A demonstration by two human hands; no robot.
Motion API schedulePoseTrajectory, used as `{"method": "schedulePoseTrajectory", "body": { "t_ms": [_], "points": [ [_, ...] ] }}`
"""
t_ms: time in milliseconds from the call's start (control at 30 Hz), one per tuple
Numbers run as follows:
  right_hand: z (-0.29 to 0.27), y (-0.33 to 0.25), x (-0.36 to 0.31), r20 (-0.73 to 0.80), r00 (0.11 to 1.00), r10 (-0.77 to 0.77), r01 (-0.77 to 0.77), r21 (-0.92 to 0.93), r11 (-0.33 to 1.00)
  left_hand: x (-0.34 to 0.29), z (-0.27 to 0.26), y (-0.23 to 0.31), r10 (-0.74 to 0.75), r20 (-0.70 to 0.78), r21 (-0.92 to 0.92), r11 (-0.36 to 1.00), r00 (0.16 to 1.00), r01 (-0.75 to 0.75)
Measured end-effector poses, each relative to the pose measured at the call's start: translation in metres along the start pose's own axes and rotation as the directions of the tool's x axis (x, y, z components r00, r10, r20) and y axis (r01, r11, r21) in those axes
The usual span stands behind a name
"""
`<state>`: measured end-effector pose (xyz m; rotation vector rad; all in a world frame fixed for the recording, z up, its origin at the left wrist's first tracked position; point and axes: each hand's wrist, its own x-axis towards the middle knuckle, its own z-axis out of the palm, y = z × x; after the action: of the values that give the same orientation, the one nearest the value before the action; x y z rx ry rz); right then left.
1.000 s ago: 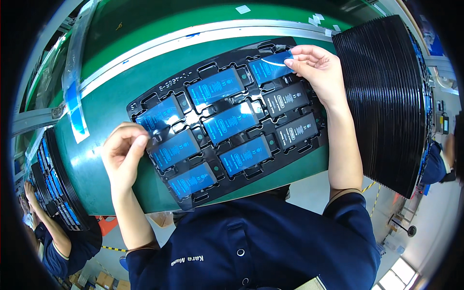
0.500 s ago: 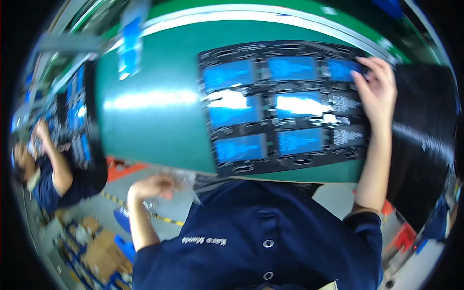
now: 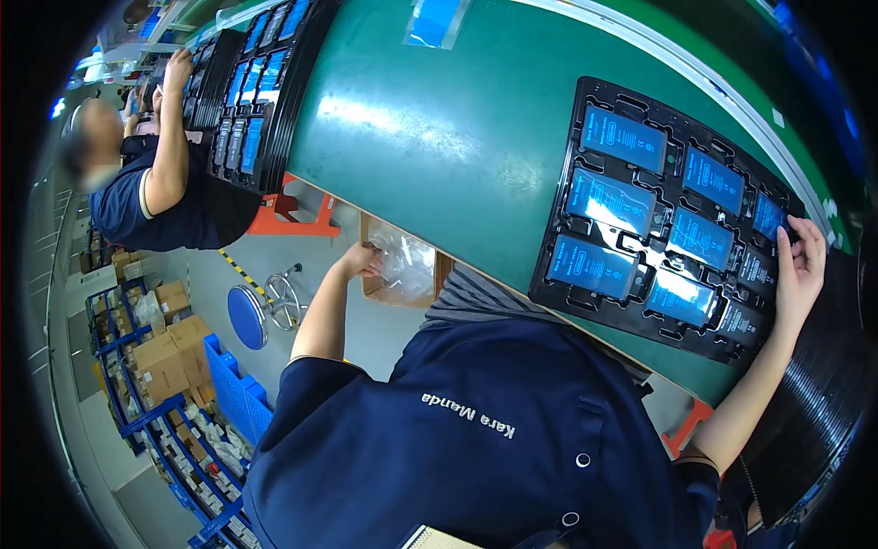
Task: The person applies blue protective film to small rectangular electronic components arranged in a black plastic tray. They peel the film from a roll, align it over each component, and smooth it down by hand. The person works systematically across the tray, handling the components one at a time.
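On the right of the green table lies a black plastic tray of flat rectangular batteries. Several have shiny blue faces, such as the battery in the far left corner; two along the right side look black. My right hand is at the tray's right edge, thumb and fingertips apart beside the blue battery in the far right corner. Left of my body, below the table edge, my left hand reaches over a cardboard box holding crumpled clear film. Its fingers look loosely stretched, with no separate piece visible in them.
A blue-and-clear strip lies at the table's far side. Stacked black trays stand at right; more battery trays are at left beside a co-worker. A blue stool and shelves with cartons occupy the left floor.
The view has turned, so the tray appears farther right. My left hand, earlier with clear film at its fingers, is now over the box. My right hand stays at the tray's far right corner.
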<state>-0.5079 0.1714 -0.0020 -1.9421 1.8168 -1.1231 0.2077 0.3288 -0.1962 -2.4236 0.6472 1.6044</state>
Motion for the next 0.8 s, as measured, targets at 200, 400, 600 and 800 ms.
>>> {"method": "schedulePoseTrajectory", "body": {
  "t_ms": [200, 400, 600, 800],
  "points": [
    [-0.001, 0.000, -0.002, 0.003, 1.000, 0.013, -0.013, -0.013, 1.000, -0.065, -0.007, 0.059, 0.342, 0.381, 0.659, 0.551, 0.859, -0.511],
    [-0.004, -0.005, -0.002, -0.001, 1.000, 0.013, -0.013, -0.010, 1.000, -0.253, -0.012, 0.219, 0.666, 0.668, -0.051, 0.487, 0.332, -0.872],
    [0.002, -0.009, -0.002, -0.026, 0.999, 0.046, -0.043, 0.109, 0.993, -0.183, -0.054, 0.306, 0.946, -0.283, 0.606, 0.049, -0.158, -0.794],
    [0.004, -0.021, -0.004, -0.086, 0.994, 0.073, -0.063, 0.105, 0.992, -0.145, -0.053, 0.337, 0.938, -0.328, 0.811, 0.216, -0.117, -0.545]
  ]
}}
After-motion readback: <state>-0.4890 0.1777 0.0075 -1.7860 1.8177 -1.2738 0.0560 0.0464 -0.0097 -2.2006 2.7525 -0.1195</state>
